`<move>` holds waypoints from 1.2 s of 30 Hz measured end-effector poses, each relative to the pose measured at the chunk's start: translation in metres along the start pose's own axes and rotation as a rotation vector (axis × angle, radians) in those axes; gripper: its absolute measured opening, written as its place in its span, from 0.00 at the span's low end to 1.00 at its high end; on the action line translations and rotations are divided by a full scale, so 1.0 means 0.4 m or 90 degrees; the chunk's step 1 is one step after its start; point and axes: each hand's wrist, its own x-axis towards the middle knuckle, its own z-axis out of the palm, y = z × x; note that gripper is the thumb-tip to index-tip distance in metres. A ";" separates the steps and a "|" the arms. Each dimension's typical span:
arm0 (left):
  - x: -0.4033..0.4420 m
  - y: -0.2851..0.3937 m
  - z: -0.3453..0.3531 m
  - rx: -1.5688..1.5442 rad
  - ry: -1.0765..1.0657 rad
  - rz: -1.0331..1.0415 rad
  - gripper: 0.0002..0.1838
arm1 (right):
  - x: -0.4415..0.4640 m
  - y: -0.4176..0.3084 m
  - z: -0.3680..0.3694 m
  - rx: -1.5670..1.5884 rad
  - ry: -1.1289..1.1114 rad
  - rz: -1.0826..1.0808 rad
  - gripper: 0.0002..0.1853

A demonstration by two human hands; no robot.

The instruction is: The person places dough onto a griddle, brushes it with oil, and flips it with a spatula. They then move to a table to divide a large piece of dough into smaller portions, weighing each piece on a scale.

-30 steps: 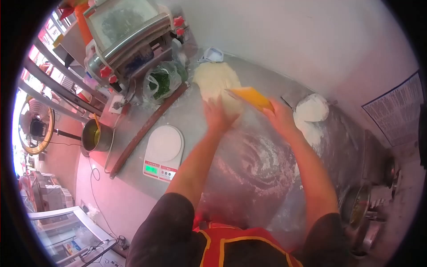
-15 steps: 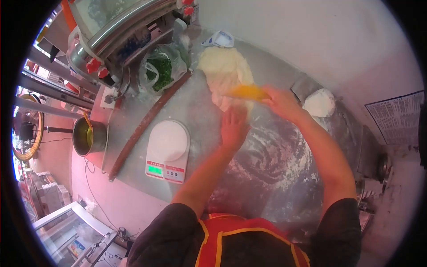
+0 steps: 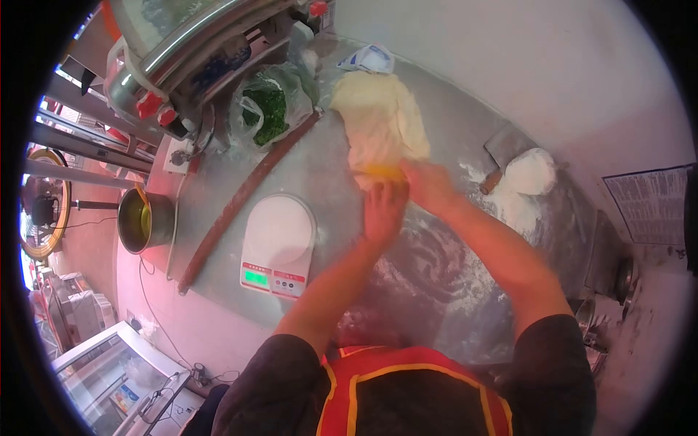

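A long slab of pale dough point(image 3: 379, 120) lies on the floured metal worktop. My right hand point(image 3: 430, 187) grips a yellow dough scraper point(image 3: 379, 172), which is blurred and lies across the dough close to its near end. Just below the scraper, my left hand point(image 3: 384, 211) has its fingers closed on the near end of the dough; the piece under them is mostly hidden. Left of my forearm stands a white kitchen scale point(image 3: 278, 240) with a lit green display.
A long wooden rolling pin point(image 3: 247, 200) lies left of the scale. Behind it sits a plastic bag of chopped greens point(image 3: 267, 112). A white flour mound point(image 3: 529, 172) is at the right, by the wall. A metal pot point(image 3: 145, 221) stands at the left edge.
The scraper has come down and nearer to me, from above the dough onto its near end. My right hand has moved left, close beside my left hand.
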 end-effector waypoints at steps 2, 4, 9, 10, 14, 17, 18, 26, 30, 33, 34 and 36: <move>0.006 -0.012 0.003 -0.030 -0.062 -0.014 0.20 | -0.010 -0.002 -0.013 0.005 -0.001 0.009 0.18; -0.026 0.009 -0.049 -0.057 -0.086 0.009 0.18 | -0.010 -0.008 -0.036 0.003 -0.049 0.021 0.18; -0.211 0.102 -0.221 -0.149 -0.182 -0.001 0.19 | -0.144 -0.018 -0.186 0.062 0.045 0.135 0.12; -0.255 0.104 -0.222 -0.188 -0.249 0.006 0.20 | -0.154 -0.001 -0.211 0.078 0.053 0.144 0.12; -0.225 0.046 -0.197 -0.227 -0.313 -0.057 0.25 | -0.101 0.045 -0.285 0.083 0.056 0.126 0.12; -0.005 0.014 -0.218 -0.083 -0.156 -0.186 0.31 | -0.025 0.047 -0.282 0.076 0.024 0.088 0.13; 0.043 -0.008 -0.194 -0.064 -0.088 -0.167 0.32 | 0.009 0.052 -0.279 0.076 0.015 0.075 0.13; 0.153 -0.071 -0.032 -0.024 -0.010 -0.111 0.38 | 0.178 0.107 -0.214 0.022 -0.143 0.005 0.15; 0.153 -0.073 -0.021 -0.012 -0.043 -0.138 0.37 | 0.217 0.129 -0.134 0.054 -0.092 -0.071 0.15; 0.155 -0.074 -0.018 -0.010 -0.063 -0.137 0.36 | 0.235 0.108 -0.096 0.008 -0.082 -0.055 0.14; 0.157 -0.072 -0.018 -0.005 -0.068 -0.139 0.36 | 0.227 0.102 -0.080 0.010 -0.065 -0.047 0.14; 0.163 -0.068 -0.014 0.029 -0.046 -0.119 0.34 | 0.213 0.093 -0.049 0.009 -0.025 -0.037 0.14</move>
